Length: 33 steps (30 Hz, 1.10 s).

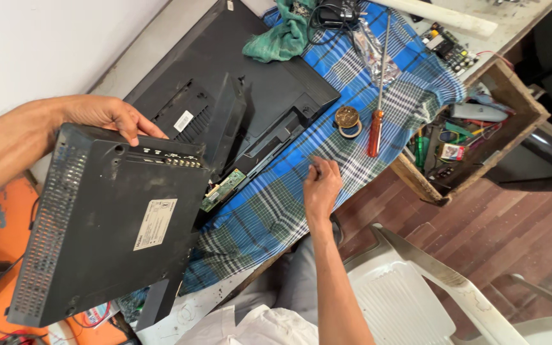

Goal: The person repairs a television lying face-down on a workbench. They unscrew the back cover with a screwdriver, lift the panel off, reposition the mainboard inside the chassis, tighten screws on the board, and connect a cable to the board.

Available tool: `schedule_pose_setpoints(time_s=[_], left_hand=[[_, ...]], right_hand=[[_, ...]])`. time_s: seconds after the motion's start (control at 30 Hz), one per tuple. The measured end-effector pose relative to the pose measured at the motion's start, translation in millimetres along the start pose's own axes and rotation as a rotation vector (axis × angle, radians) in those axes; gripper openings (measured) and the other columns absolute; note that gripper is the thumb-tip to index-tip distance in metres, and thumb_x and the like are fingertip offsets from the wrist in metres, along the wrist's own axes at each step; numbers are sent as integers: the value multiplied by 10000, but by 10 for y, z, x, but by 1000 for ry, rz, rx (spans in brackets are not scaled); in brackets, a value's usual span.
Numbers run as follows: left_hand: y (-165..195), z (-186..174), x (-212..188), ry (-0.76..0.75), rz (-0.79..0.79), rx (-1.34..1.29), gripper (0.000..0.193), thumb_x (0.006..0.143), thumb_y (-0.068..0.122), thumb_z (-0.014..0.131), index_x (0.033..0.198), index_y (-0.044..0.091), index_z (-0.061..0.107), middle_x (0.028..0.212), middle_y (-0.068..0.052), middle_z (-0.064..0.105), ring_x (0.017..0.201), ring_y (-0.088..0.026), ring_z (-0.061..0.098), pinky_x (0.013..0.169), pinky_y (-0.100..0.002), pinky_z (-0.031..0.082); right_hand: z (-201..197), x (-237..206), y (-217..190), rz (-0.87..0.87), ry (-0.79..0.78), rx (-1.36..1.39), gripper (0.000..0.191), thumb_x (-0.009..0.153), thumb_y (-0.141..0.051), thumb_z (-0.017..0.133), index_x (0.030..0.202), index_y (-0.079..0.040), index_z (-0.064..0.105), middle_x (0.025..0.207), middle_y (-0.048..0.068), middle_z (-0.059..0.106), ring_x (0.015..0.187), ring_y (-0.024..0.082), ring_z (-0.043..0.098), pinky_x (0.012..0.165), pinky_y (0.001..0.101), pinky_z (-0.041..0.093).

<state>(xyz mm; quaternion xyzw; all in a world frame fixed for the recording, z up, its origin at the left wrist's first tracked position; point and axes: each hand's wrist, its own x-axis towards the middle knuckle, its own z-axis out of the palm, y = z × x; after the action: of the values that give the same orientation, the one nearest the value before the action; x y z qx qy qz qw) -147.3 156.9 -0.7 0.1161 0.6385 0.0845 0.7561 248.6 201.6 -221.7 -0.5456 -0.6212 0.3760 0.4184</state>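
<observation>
Hold the black rear cover [107, 220] lifted clear at the near left, label side up, tilted over the set. Left hand [107, 116]: fingers curled over the far top edge of the cover, beside the row of connector ports. Right hand [321, 186]: resting on the blue checked cloth [378, 115], fingertips pressed together as if pinching something small; what they hold cannot be told.

Judgement for good handling: support the cover with a firm grip at the edge, as one hand carries it alone. Keep it away from the exposed green circuit board [223, 189] at the edge of the flat-panel chassis [250, 96]. Keep any small part on the cloth near the orange-handled screwdriver [377, 108], not near the worktop edge, where it could roll off
</observation>
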Motion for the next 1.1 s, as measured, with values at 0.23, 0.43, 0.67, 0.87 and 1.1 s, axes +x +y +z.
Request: schedule_pose_setpoints(time_s=[0.23,0.43,0.67,0.87,1.1], left_hand=[[38,-15,-28,115,12,25,633,662,-80,581,1286,-138,663,1167,-256,774,822,-177,754,722,-304,605],[58,-29,-32,109,12,97,639,666,-64,582,1297,-117,663,1186,-222,771,833,-151,746,720,-290,592],[106,-153,39,42,21,152,639,690,-58,582,1320,-127,662,1186,-233,773,837,-144,735,712,-281,576],[158,-212,114,47,2,141,629,677,-63,578,1296,-141,660,1165,-226,773,830,-140,741,714,-276,582],[162,-233,104,79,16,113,636,663,-55,579,1286,-138,674,1115,-220,787,777,-129,735,664,-259,581]], right_hand=[[53,-24,-68,-19,-2,-120,249,860,26,670,1103,15,721,1001,139,643,819,288,656,727,401,550],[201,94,-147,-166,-95,-396,188,885,-111,720,1051,-23,735,996,126,615,960,337,615,803,470,535],[319,156,-232,-149,-85,-317,82,923,-58,709,981,-11,742,979,120,689,893,283,670,796,428,554],[878,-109,-819,201,-322,763,124,968,-60,715,1078,-19,752,890,26,729,774,98,724,696,227,623],[1418,-149,-1417,331,-574,846,195,892,23,732,1086,42,733,906,92,755,801,120,713,740,258,591]])
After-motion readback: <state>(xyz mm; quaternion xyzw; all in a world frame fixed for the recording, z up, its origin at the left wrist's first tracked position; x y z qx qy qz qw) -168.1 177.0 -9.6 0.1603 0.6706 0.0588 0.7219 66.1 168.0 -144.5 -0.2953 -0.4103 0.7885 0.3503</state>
